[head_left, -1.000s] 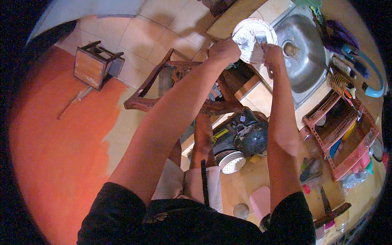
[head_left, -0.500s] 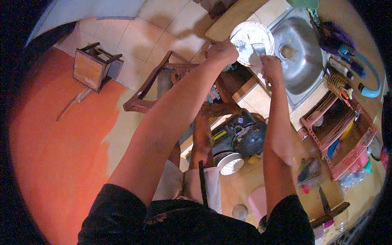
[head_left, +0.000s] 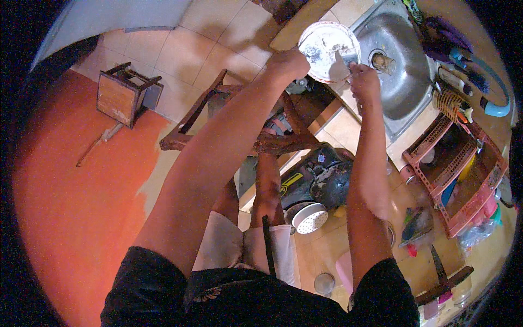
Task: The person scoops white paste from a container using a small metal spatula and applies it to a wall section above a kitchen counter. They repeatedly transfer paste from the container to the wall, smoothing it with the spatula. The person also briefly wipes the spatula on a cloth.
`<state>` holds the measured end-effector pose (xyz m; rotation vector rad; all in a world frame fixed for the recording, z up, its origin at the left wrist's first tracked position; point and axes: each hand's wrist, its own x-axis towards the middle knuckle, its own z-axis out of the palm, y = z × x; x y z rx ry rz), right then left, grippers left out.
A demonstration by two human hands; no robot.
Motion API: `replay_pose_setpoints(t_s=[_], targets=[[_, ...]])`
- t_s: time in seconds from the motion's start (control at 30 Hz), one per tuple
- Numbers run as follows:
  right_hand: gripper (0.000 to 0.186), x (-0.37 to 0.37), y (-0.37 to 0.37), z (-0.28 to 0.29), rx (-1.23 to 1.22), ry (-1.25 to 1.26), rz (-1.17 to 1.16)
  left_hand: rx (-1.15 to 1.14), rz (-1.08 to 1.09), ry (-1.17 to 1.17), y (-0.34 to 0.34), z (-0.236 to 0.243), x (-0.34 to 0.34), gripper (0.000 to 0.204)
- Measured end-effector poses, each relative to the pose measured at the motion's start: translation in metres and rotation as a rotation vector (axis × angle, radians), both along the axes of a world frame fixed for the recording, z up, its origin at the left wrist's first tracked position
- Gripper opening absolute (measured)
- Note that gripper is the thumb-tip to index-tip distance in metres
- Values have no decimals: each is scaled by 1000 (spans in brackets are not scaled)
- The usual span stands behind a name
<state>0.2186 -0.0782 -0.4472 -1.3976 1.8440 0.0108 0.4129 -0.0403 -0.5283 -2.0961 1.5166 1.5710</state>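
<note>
My left hand is closed on the near left rim of a round white tub. White paste and darker smudges cover what I see inside it; how deep it is, I cannot tell. In my right hand, fingers wrapped round its handle, is a putty knife. Its flat blade lies over the right part of the tub, and a pointed greyish shape shows beside the blade. Most of the handle is hidden by my fingers. The tub is held beside a steel sink.
Below my left forearm stands a wooden frame. A small wooden stool is on the floor at left. Between my arms are a dark gas stove and a white perforated strainer. A reddish plastic rack stands at right.
Both hands and the tub have shifted slightly left and toward the top of the view. The putty knife's blade has turned and moved a little within the tub.
</note>
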Motion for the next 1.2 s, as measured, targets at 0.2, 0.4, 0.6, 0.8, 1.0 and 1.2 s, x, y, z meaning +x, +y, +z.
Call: replay_pose_setpoints(t_s=[0.2, 0.4, 0.6, 0.8, 1.0, 1.2], targets=[[41, -38, -21, -72, -230, -50, 280, 17, -12, -2, -6, 7, -7, 43], [47, -21, -27, -42, -134, 138, 470, 49, -55, -49, -4, 8, -5, 42], [55, -31, -26, -80, -43, 165, 258, -124, -470, -18, -11, -24, -24, 39], [58, -10, -25, -66, -101, 173, 503, -115, -320, -101, 3, -76, -3, 37], [57, -8, -32, -59, -23, 267, 534, -109, -400, -38, -8, -26, -15, 38], [54, -60, -25, -86, -383, 253, 894, -87, -160, -17, -7, -18, -14, 38]])
